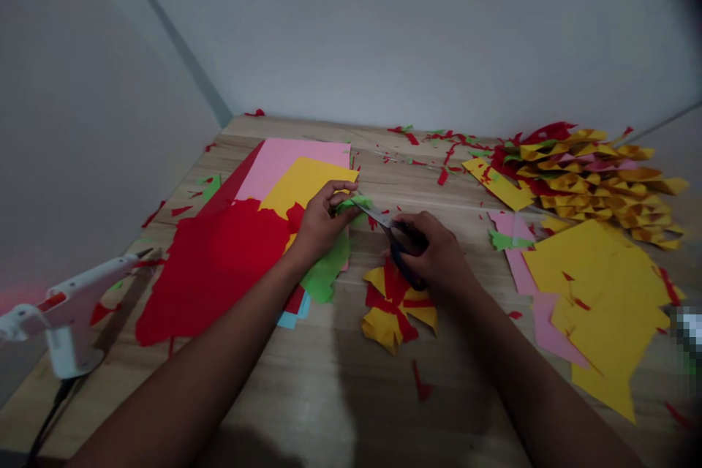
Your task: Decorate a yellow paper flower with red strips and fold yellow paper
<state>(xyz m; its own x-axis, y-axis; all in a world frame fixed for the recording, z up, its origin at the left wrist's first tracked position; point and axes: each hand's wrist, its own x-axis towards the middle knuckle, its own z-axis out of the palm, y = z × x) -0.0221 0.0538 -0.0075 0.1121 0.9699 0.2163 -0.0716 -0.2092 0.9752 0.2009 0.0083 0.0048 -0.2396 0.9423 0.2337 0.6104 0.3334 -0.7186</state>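
Note:
My left hand (321,223) pinches a small piece of green paper (359,202) above the middle of the table. Dark-handled scissors (403,252) are in my right hand (436,248), with the fingers wrapped round the handles. Their blades point left and reach the green piece; how far apart they are is hard to make out. Below the scissors lies a yellow and red paper flower (398,307). Under my left hand and forearm are a big red sheet (219,270), a yellow sheet (301,186), a pink sheet (290,153) and a larger green piece (326,270).
A white glue gun (77,300) stands at the left edge, its cord running down. At the far right sits a pile of folded yellow paper shapes (597,183). Nearer are yellow sheets (603,292) and pink strips (553,329). Red and green scraps litter the wooden table (307,409).

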